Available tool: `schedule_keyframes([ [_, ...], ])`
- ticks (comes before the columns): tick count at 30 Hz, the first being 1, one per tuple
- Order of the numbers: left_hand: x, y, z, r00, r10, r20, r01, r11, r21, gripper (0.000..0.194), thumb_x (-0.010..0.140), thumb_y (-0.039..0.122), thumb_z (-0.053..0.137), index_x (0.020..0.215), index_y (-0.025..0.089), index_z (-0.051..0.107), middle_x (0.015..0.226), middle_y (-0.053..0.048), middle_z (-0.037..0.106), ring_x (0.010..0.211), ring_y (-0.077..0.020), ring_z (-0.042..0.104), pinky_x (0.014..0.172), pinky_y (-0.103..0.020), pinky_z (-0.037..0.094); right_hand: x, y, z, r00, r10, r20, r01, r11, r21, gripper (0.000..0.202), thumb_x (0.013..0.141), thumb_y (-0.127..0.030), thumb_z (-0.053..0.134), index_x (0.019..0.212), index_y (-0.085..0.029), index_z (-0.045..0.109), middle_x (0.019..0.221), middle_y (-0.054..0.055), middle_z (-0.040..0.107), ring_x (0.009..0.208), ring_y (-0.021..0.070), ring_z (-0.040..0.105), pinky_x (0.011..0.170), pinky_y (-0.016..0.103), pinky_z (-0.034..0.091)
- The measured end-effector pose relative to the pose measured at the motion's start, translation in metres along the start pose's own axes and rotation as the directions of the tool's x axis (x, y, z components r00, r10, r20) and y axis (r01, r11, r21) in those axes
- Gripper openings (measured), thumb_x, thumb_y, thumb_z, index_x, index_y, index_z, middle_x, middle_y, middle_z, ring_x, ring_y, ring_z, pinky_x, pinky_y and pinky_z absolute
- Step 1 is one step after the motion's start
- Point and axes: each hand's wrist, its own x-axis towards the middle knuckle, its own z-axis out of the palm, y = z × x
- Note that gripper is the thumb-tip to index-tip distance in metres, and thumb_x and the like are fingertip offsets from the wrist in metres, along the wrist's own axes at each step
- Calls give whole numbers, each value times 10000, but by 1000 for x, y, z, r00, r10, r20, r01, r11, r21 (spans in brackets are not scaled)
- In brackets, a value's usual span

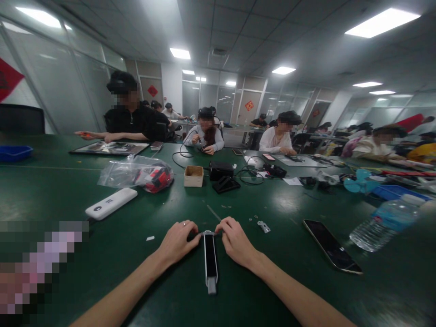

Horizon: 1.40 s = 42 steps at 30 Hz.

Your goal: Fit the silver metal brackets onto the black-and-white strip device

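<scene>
A slim white device with a black face (210,256) lies lengthwise on the green table (170,295), its light grey end toward me. At the device's far end, my left hand (180,240) is closed, thumb and fingertips pinched on something small at the left side. My right hand (236,240) is closed in a similar pinch at the right side of that end. What the fingertips hold is too small to make out. A small metal piece (263,226) lies right of my right hand, near tiny rings. A white scrap (150,238) lies left of my left hand.
A white power bank (111,204) and a plastic bag (136,175) are at the left. Ahead stand a small box (194,176) and a black case (221,170). A phone (332,245) and a water bottle (386,222) lie at the right. Several people sit across the table.
</scene>
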Motion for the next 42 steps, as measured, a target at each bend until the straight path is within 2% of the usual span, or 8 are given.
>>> schedule_keyframes([
  [5, 0, 0, 1, 1000, 22, -20, -23, 1000, -8, 182, 855, 339, 509, 815, 184, 597, 784, -19, 626, 699, -163, 572, 648, -272, 416, 2, 3, -1, 998, -25, 49, 31, 991, -127, 221, 822, -70, 447, 933, -188, 599, 929, 80, 583, 886, 217, 481, 742, 376, 390],
  [10, -1, -1, 3, 998, 41, -53, -43, 999, -23, 208, 872, 352, 491, 812, 185, 600, 781, -21, 633, 703, -162, 574, 649, -273, 419, 2, 5, 0, 998, -52, 43, 56, 993, -106, 155, 857, -159, 485, 929, -195, 618, 909, 75, 614, 893, 216, 487, 765, 382, 377],
  [18, -1, 1, 1, 995, 81, -61, -84, 996, -42, 209, 898, 325, 462, 842, 194, 614, 822, -24, 649, 741, -165, 594, 691, -279, 441, 2, 5, 1, 998, -40, 49, 43, 996, -78, 139, 890, -216, 497, 935, -215, 629, 923, 69, 635, 886, 218, 506, 755, 388, 388],
  [33, -1, -7, 7, 990, 134, -38, -136, 989, -59, 134, 896, 290, 521, 899, 210, 629, 869, -8, 661, 792, -156, 602, 716, -272, 436, 4, 3, 0, 996, -36, 79, 48, 987, -155, 176, 925, -241, 466, 954, -206, 636, 932, 66, 653, 895, 213, 513, 762, 378, 386],
  [42, 0, -9, 9, 992, 123, 5, -122, 987, -101, 84, 870, 235, 553, 922, 217, 617, 917, -4, 650, 842, -157, 591, 762, -275, 431, 3, 6, 1, 995, -6, 97, 23, 985, -173, 150, 913, -249, 502, 974, -197, 629, 969, 43, 646, 943, 194, 500, 813, 344, 372],
])
